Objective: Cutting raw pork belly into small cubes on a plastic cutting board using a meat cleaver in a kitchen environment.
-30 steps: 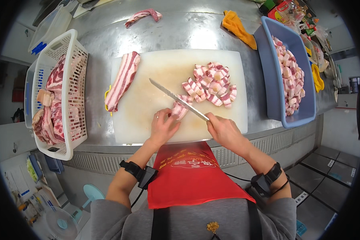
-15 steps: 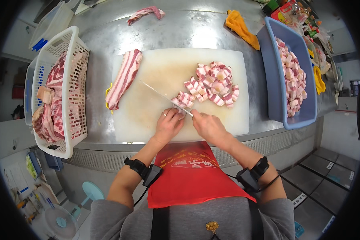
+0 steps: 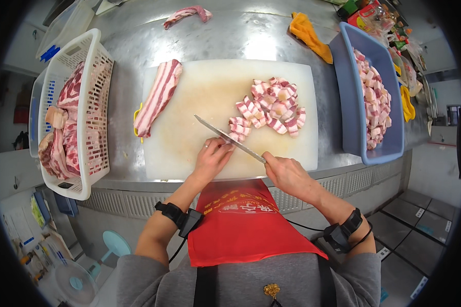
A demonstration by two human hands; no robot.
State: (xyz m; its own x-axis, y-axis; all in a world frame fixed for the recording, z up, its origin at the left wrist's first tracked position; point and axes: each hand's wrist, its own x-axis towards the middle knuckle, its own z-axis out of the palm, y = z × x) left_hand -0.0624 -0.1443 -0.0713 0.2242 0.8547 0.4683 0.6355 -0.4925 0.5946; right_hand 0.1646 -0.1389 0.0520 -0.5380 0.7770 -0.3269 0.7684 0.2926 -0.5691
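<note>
On the white cutting board (image 3: 200, 87), my right hand (image 3: 284, 171) grips the handle of a long knife (image 3: 246, 149), whose blade slants up to the left. My left hand (image 3: 211, 158) has curled fingers pressed on meat just left of the blade, which partly hides what they hold. Cut striped pork pieces (image 3: 239, 125) sit just beyond the blade, near a pile of cubes (image 3: 274, 105). A long pork belly slab (image 3: 156, 100) lies on the board's left, over a small yellow object (image 3: 137, 115).
A white basket (image 3: 98, 61) of large meat cuts stands left, a blue tub (image 3: 351, 33) of cubes right. An orange cloth (image 3: 310, 36) and a meat strip (image 3: 187, 15) lie behind the board. Bottles (image 3: 366, 18) stand at back right; the steel counter's front edge crosses below my hands.
The knife moved left and down along the meat, then back right and lower. Cut pieces have separated just beyond the blade. My left hand stays curled at the meat.
</note>
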